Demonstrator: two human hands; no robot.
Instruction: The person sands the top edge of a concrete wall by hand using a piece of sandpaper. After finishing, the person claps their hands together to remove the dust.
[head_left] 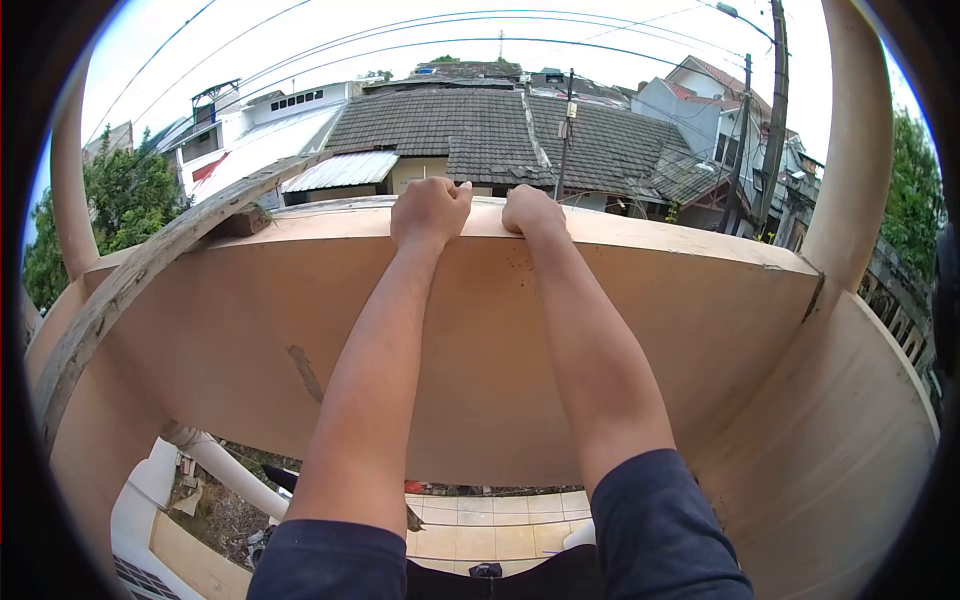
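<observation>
Head view: count one parapet [715,310], one long plank [160,248], one left hand [428,210], one right hand [537,211]; note fingers curled together atop parapet, palms hidden.

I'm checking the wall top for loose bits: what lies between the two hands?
Nothing loose shows: in the head view, only a bare stretch of the wall lies between the left hand and the right hand.

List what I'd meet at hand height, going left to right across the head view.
Left pillar → brown block → left hand → right hand → thick utility pole → right pillar.
</observation>
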